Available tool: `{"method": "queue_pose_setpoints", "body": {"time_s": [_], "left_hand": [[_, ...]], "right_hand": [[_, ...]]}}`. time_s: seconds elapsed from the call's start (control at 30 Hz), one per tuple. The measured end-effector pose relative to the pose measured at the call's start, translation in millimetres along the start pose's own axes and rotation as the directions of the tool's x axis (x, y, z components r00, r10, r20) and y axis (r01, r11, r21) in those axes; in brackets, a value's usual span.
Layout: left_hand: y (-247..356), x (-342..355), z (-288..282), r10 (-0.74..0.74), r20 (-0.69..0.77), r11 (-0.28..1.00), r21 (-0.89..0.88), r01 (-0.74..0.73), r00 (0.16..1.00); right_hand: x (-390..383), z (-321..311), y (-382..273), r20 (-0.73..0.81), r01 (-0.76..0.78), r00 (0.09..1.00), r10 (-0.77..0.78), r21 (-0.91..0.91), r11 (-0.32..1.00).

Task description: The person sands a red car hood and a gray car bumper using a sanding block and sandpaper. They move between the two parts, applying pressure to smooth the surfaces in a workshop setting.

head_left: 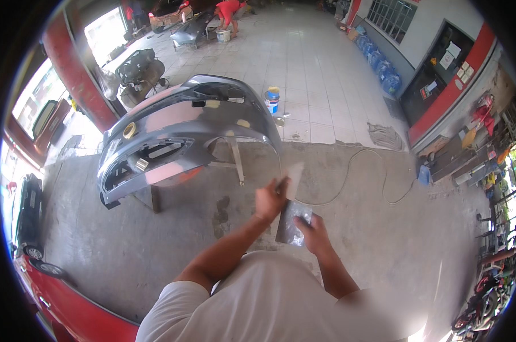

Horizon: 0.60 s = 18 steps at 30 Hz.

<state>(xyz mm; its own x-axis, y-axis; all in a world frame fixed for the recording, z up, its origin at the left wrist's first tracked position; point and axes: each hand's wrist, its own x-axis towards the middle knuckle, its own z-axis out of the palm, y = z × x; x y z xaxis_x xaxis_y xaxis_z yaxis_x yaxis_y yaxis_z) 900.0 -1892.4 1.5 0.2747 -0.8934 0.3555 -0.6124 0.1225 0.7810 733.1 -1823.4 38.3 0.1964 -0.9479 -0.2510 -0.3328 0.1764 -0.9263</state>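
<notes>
Left hand [271, 200]: fingers closed on a pale, motion-blurred blade [294, 175]. Right hand [315, 233]: fingers gripping the right edge of a grey, shiny plate [293, 224], just below. Floor [377, 233] extends rightward; the bumper's [221, 121] edge stands ahead-left, apart.

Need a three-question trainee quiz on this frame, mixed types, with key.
1. Which hand holds the flat gray plate?
2. True or false: the car bumper lies directly on the floor.
3. Where are the blue bottles lined up?
A) under the bumper
B) along the right-hand wall
C) beside the red car

Key:
1. The right hand; the left hand grips a pale, motion-blurred blade.
2. False; it is raised on a stand.
3. B
</notes>
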Motion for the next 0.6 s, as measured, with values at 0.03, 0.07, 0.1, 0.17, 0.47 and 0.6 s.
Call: {"method": "queue_pose_setpoints", "body": {"time_s": [0.03,0.07,0.1,0.17,0.47,0.6], "left_hand": [[-2.0,6.7,8.0,-0.107,-0.117,0.970,-0.229,0.078,0.987],[-22.5,14.1,25.8,-0.310,-0.136,0.867,-0.446,0.222,0.941],[-44.8,19.2,43.1,-0.506,-0.105,0.694,-0.639,0.331,0.856],[-48.0,17.7,42.9,-0.546,0.699,-0.128,-0.614,0.779,0.461],[46.2,-70.7,39.6,-0.495,0.826,0.364,-0.085,0.927,0.270],[-28.7,-101.0,28.8,-0.708,0.686,0.199,-0.030,0.980,0.165]], "right_hand": [[-6.3,-2.7,8.1,-0.168,0.121,0.977,-0.130,-0.063,0.991],[-11.0,-3.7,11.6,-0.271,0.256,0.922,-0.278,-0.114,0.960],[-16.1,-5.4,14.0,-0.361,0.374,0.835,-0.415,-0.181,0.910],[-27.7,-20.3,11.5,-0.393,0.590,0.595,-0.701,-0.378,0.713],[30.5,-70.3,102.3,-0.274,0.156,0.892,-0.360,-0.562,0.813],[57.7,-126.1,213.8,-0.309,-0.301,0.938,0.157,-0.502,0.811]]}}
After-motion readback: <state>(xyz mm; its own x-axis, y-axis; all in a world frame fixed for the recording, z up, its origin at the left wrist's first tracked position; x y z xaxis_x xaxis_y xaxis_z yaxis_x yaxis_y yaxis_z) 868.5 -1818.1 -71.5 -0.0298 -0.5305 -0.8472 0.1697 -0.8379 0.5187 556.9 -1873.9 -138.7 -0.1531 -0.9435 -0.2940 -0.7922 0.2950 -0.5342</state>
